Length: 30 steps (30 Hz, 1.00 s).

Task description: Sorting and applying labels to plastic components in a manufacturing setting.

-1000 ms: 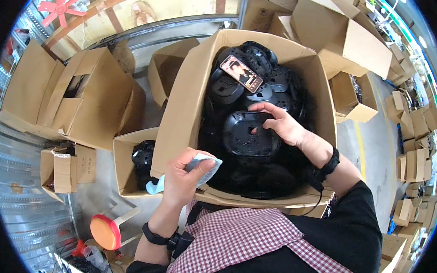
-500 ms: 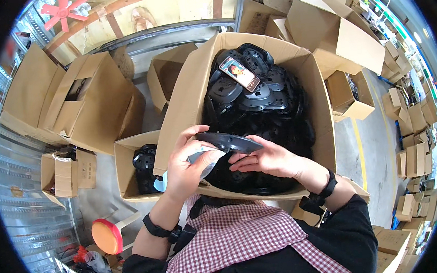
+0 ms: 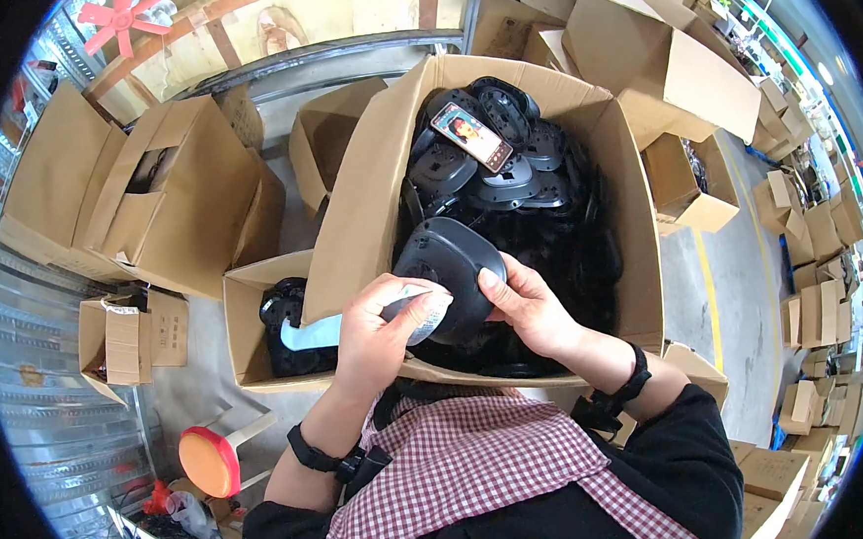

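A black plastic cover [image 3: 446, 269], rounded and smooth, is held up before me over a big carton. My right hand [image 3: 541, 312] grips its right edge, thumb on the face and fingers behind. At its lower left, my left hand [image 3: 376, 332] pinches a thin grey-white sheet [image 3: 428, 319] against the cover. From behind the left hand a light blue strip [image 3: 309, 334] sticks out to the left; I cannot tell if it belongs to the sheet. Many similar black covers [image 3: 442, 170] fill the big carton [image 3: 359, 210].
A phone [image 3: 473, 137] with a lit screen lies on the covers in the carton. A smaller carton [image 3: 247, 330] with black parts stands at its left. More cartons [image 3: 175, 201] stand left and right. An orange-topped stool [image 3: 209, 461] is at the lower left.
The black cover has turned from edge-on to showing its broad face. My right hand has shifted its hold to the right edge. More of the light blue strip shows at left.
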### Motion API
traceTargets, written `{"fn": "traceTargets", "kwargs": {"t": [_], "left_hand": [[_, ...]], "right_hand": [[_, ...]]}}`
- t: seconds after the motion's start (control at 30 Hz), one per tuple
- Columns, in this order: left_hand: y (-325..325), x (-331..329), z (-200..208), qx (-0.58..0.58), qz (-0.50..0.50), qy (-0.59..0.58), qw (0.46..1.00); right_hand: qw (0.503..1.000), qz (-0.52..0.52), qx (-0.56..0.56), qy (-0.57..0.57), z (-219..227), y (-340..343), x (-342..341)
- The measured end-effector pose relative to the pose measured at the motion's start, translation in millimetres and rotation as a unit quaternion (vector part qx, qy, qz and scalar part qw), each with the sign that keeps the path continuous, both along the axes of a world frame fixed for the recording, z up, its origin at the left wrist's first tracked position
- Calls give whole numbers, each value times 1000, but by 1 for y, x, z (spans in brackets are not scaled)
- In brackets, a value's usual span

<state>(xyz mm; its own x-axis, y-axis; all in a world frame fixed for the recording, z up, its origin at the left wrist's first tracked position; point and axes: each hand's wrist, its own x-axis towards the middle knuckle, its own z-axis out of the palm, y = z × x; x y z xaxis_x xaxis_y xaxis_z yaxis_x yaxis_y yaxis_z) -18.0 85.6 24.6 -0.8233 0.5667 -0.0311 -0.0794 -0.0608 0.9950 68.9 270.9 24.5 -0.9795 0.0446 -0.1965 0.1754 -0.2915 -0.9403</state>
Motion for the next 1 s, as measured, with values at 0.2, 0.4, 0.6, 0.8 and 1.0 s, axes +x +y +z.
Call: {"fn": "traceTargets", "kwargs": {"t": [0.2,0.4,0.6,0.8,1.0], "left_hand": [[0,1,3,-62,14,23,998],[-3,-1,-4,-131,43,84,987],[-14,-1,1,-42,104,37,993],[-66,4,11,-94,134,88,983],[-131,14,18,58,72,110,990]], "right_hand": [[996,15,56,71,-1,-10,1],[989,50,109,82,-4,-10,7],[996,25,15,88,18,-22,2],[999,-8,27,34,20,-29,-30],[973,121,134,142,-13,-83,-109]]}}
